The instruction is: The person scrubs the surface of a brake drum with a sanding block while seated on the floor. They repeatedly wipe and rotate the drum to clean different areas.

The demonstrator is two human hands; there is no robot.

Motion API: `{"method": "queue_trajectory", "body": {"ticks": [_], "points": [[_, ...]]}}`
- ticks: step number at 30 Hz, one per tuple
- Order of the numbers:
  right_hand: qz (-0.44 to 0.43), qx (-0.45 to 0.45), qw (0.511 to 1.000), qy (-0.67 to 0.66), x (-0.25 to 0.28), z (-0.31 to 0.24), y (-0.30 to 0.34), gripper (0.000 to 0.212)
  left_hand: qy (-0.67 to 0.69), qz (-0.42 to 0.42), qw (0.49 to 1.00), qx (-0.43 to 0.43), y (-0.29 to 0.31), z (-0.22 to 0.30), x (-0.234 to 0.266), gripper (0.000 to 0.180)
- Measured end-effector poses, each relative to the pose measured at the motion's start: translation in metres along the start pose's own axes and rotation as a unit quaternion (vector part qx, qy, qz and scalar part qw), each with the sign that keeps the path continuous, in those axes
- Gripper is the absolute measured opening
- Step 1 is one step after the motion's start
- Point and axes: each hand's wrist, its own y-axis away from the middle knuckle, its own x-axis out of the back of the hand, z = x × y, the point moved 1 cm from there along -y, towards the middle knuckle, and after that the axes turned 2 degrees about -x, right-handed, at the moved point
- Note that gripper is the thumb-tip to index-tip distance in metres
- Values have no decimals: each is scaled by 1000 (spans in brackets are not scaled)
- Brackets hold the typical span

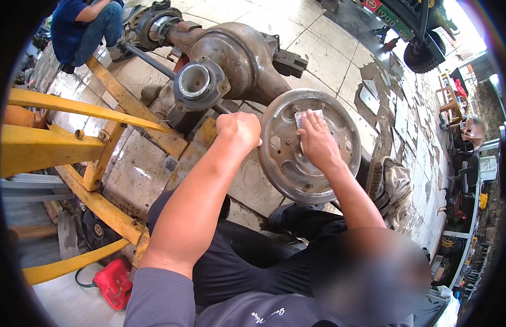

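A round, rusty brake backing plate (275, 173) with several holes stands in front of me, beside a heavy axle housing (231, 52). My right hand (320, 143) lies on the plate's face, its fingers stretched over a small pale sheet (300, 117) pressed against the metal. Whether the sheet is sandpaper or cloth I cannot tell. At the plate's left rim, my left hand (238, 129) is closed in a fist with its back toward me. Its thumb side is close to the rim; what lies inside the fingers is hidden. A hub flange (198, 84) sits just beyond it.
Yellow metal frame beams (51, 147) stand at my left, with a red container (112, 283) below. A crumpled rag (393, 188) lies right of the plate, near broken floor tiles (369, 98). Another person (87, 32) crouches at far left. A vehicle (411, 27) stands at far right.
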Motion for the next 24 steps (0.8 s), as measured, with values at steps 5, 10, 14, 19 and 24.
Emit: {"method": "queue_trajectory", "body": {"ticks": [5, 10, 14, 19, 24], "points": [[-47, 62, 996, -34, 3, -15, -1, 45, 7, -5, 1000, 0, 4, -2, 4, 45], [-59, 90, 994, -35, 6, -33, 0, 47, 6, 5, 1000, -3, 1, -5, 9, 47], [-28, 24, 999, 5, 2, -28, -8, 48, 2, 11, 1000, -3, -2, -5, 5, 47], [-29, 9, 1000, 1, -5, -39, -11, 50, 3, 5, 1000, -7, 0, -5, 6, 47], [-35, -4, 999, 22, -11, -49, -14, 50, 7, 6, 1000, -8, -1, -8, 4, 48]]}}
